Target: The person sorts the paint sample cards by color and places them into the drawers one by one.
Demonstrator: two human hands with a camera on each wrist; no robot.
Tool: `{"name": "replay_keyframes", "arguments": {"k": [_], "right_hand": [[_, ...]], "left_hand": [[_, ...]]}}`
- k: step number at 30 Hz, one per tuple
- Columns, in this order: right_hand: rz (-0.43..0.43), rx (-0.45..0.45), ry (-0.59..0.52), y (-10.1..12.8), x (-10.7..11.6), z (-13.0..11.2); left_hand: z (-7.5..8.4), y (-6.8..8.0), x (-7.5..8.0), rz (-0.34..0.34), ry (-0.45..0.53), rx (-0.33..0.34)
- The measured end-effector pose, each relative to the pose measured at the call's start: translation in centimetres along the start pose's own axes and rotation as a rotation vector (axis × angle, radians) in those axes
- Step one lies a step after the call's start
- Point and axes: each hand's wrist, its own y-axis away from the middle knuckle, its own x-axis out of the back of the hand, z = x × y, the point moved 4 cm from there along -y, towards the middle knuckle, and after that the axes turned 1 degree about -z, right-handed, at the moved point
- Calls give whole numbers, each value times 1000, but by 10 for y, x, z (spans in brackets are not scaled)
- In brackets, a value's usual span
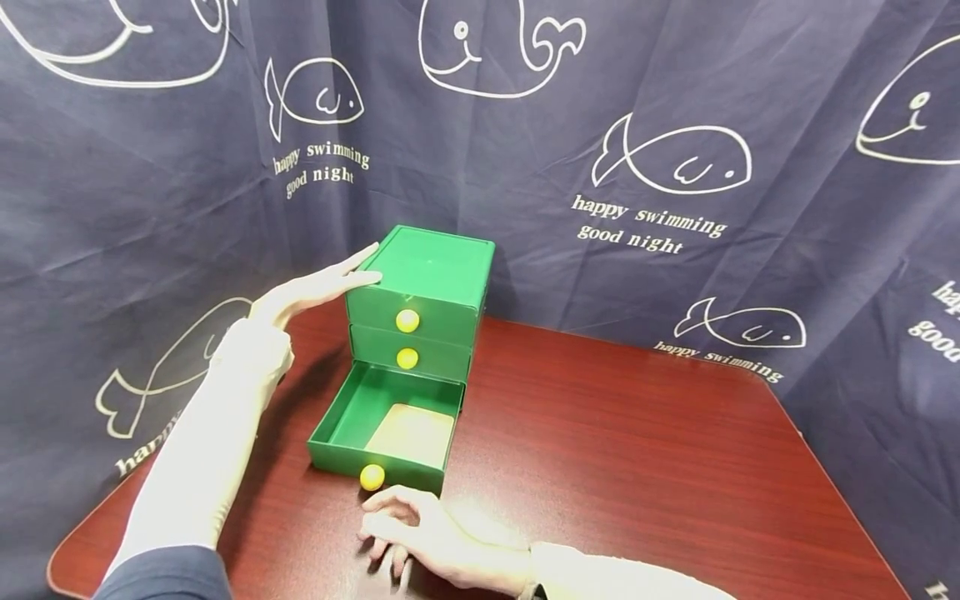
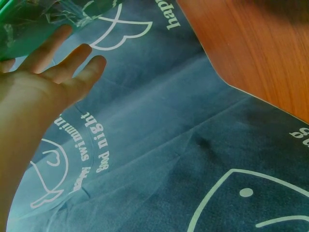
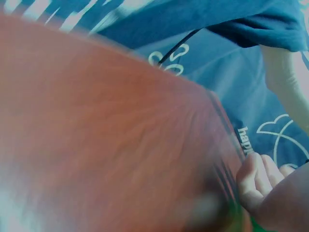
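Observation:
A green drawer unit (image 1: 435, 262) with several yellow round knobs stands on the table. Its bottom drawer (image 1: 348, 408) is pulled out, and a flat tan piece (image 1: 412, 433) lies inside, toward the right. The two upper drawers are closed. My left hand (image 1: 315, 292) rests with extended fingers against the unit's upper left edge; in the left wrist view the fingers (image 2: 77, 70) are spread beside its green side. Just in front of the bottom drawer's yellow knob (image 1: 372, 477), my right hand (image 1: 420, 533) hovers low with loosely bent fingers, apart from the knob and holding nothing visible.
The reddish-brown wooden table (image 1: 637, 467) extends to the right of the unit. A dark blue curtain (image 1: 525, 167) with white fish drawings and lettering hangs behind and around the table. The right wrist view is partly blurred.

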Motion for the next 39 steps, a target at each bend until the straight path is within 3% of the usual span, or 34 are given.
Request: {"name": "replay_keyframes", "arguments": {"k": [3,7,15,24,39], "right_hand": [[72,-137,-219,-6,-4,7],[159,-250,-326,-16,-3,13],[247,-316,-341,-32,-6,18],[402,-274,-333,-41,-11,22],[439,-276,-335,-41,-12,24]], "left_hand": [[2,0,0,4,19,-4],[4,0,1,3,13,-4],[4,1,1,-1,1,16],[6,-1,2,5,-16,24],[1,3,-1,12,-6,20]]}}
